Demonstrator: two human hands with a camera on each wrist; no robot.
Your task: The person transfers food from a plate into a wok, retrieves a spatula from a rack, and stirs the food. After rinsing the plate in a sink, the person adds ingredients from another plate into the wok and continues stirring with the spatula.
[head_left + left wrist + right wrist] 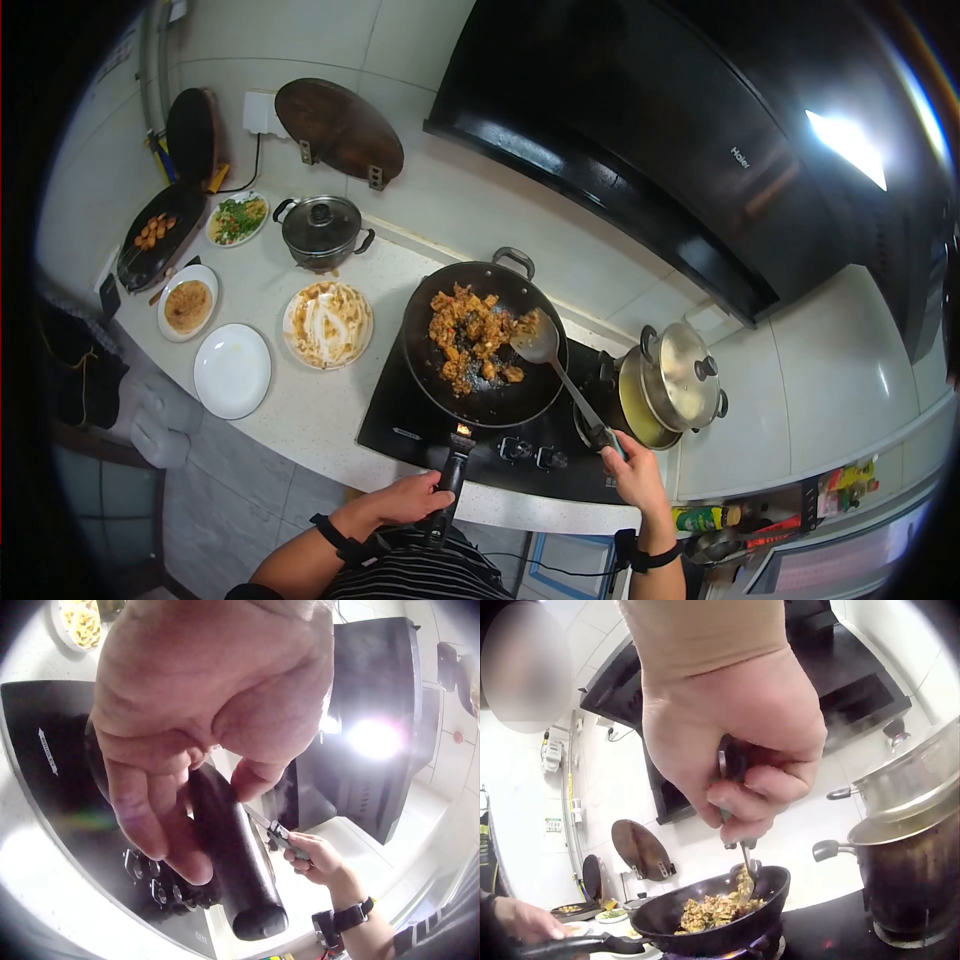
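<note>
A black wok (528, 396) sits on the stove, holding browned, coated chunks of food (465, 330). My left hand (405, 497) grips its long black handle (238, 851), thumb on one side and fingers on the other. My right hand (742, 742) holds a metal spatula (577, 392) by its dark handle end, fingers curled round it. The spatula's blade lies among the food at the wok's right side. Bluish flame shows beneath the wok in the right wrist view.
Stacked pots (655, 395) stand right of the wok on the black stove (400, 425). To the left are a sauce-smeared plate (328, 325), a white plate (232, 371), a lidded pot (320, 235) and an open electric pan (150, 265). A range hood (620, 150) hangs above.
</note>
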